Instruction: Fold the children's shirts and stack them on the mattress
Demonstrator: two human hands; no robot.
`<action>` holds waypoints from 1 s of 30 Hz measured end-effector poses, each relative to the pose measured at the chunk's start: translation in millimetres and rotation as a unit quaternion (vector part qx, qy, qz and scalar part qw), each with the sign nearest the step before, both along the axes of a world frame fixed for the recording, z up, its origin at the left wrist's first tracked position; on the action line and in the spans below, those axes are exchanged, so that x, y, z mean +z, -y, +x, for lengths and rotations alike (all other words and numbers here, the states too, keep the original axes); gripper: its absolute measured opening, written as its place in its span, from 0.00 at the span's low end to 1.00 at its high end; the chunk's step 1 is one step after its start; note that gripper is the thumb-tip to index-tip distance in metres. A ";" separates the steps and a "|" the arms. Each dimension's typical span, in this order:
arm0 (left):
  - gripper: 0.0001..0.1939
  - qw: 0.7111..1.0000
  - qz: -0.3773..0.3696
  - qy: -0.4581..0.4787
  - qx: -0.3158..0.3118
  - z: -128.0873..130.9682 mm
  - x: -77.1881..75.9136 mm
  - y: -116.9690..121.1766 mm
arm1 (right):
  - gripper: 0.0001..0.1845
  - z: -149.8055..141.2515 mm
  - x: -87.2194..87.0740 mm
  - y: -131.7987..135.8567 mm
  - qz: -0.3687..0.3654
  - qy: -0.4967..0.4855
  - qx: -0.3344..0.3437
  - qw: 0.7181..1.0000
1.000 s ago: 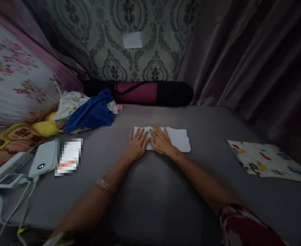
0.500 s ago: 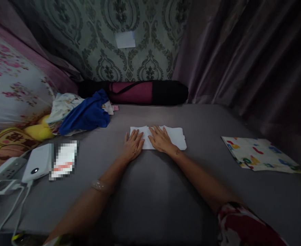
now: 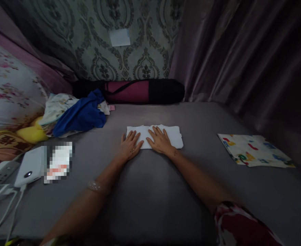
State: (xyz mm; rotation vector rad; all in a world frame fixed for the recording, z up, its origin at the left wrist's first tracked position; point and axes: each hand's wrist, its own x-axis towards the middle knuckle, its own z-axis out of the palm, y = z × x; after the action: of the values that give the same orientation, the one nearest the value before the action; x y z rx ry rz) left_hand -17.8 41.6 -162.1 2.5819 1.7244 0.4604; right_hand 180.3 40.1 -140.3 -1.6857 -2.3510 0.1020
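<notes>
The flat gray surface carries 1 folded white cloth near its middle, 1 patterned cloth at right and 1 black-and-magenta bag along the far side; at left lie a clothes heap, a white power bank and 1 pixelated item.

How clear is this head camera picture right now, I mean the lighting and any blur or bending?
Head view: dim overall, with the curtain sinking into shadow at the right; both forearms softly blurred, the left hand and right hand clearer; wide-angle stretching towards the edges; a blocky pixelated patch at left hides detail.
</notes>
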 end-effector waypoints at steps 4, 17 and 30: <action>0.29 0.997 0.074 0.018 0.006 2.0 6.4 5.9 | 0.31 16.2 7.4 1.3 -0.011 -0.004 0.014 1.000; 0.29 0.999 -0.017 -0.019 0.026 1.9 -0.3 -1.0 | 0.31 26.8 -1.0 0.6 -0.025 -0.014 -0.013 0.999; 0.31 0.997 -0.029 -0.002 0.067 0.5 -3.8 -4.6 | 0.32 61.0 -9.7 -11.0 -0.043 0.001 -0.075 0.996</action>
State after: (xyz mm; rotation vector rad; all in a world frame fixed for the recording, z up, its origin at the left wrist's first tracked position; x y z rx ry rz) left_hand -17.3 46.2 -165.9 2.4397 1.8917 0.4022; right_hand 241.2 51.1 -150.0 -1.8971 -2.2421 0.1758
